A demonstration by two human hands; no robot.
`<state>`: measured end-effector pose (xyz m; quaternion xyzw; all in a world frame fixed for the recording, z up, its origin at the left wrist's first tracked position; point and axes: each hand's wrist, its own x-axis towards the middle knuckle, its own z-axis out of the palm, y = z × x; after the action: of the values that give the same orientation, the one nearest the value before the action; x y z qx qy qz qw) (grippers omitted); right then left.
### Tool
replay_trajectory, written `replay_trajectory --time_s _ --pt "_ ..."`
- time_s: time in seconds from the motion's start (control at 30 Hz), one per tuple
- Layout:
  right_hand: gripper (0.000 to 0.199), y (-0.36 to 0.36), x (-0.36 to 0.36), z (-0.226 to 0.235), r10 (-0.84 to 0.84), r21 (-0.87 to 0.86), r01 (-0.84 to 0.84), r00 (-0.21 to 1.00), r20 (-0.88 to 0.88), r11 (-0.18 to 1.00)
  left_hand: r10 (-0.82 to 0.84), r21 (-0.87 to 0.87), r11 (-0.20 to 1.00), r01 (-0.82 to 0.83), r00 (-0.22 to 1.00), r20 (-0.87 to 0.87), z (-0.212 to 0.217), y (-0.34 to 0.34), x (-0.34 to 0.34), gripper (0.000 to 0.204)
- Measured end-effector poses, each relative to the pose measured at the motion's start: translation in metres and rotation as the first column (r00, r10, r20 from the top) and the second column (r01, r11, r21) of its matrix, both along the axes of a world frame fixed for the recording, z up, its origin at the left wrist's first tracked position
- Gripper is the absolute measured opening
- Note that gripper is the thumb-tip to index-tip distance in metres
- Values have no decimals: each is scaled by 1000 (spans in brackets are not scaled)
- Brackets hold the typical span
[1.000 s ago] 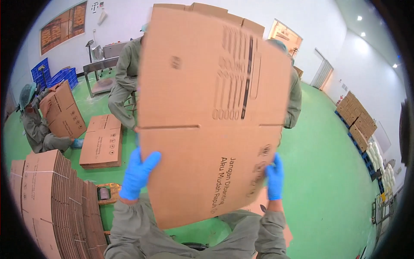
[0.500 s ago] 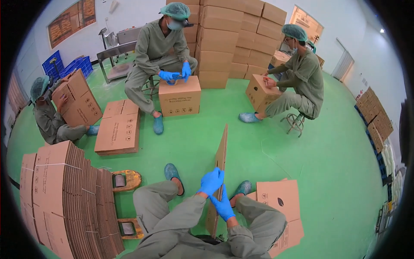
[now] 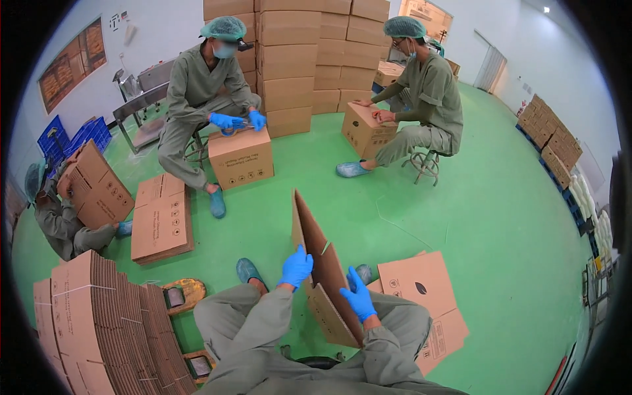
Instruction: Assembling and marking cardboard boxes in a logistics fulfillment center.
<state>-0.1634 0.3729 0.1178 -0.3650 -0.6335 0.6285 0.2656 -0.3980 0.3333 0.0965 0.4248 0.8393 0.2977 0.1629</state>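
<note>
A partly spread cardboard box (image 3: 322,262) stands upright between my knees, with a narrow gap between its brown walls. My left hand (image 3: 297,266), in a blue glove, is closed on the left wall's edge. On the other side, my gloved right hand (image 3: 359,297) grips the right wall near its top edge, with fingers partly bent over it. Beside my right leg, flattened cartons (image 3: 421,283) lie on the green floor, the upper one marked with a dark leaf shape.
At left, a tall strapped stack of flattened cartons (image 3: 72,303) stands beside yellow pallet-jack forks (image 3: 187,293). Ahead, a seated co-worker holds a tape dispenser over a closed carton (image 3: 240,158); another leans on a carton (image 3: 368,131). A third handles a carton (image 3: 99,187) at far left.
The flat carton has been spread apart into a narrow opening. My hands have separated, the left to the left wall and the right to the right wall. The view has shifted rightward.
</note>
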Motion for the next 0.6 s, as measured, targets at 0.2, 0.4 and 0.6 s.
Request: replay_trajectory --time_s 0.2,0.4,0.6 --pt "59 72 -19 -3 -140 276 72 962 236 959 -112 -126 984 127 987 116 64 -120 -26 55" --pt "66 76 -99 13 -276 578 -201 727 629 791 -391 -268 916 297 811 -436 101 -154 53 46" --pt "70 76 -83 30 -260 586 -427 610 749 689 -447 -403 722 562 824 348 65 -120 78 59"
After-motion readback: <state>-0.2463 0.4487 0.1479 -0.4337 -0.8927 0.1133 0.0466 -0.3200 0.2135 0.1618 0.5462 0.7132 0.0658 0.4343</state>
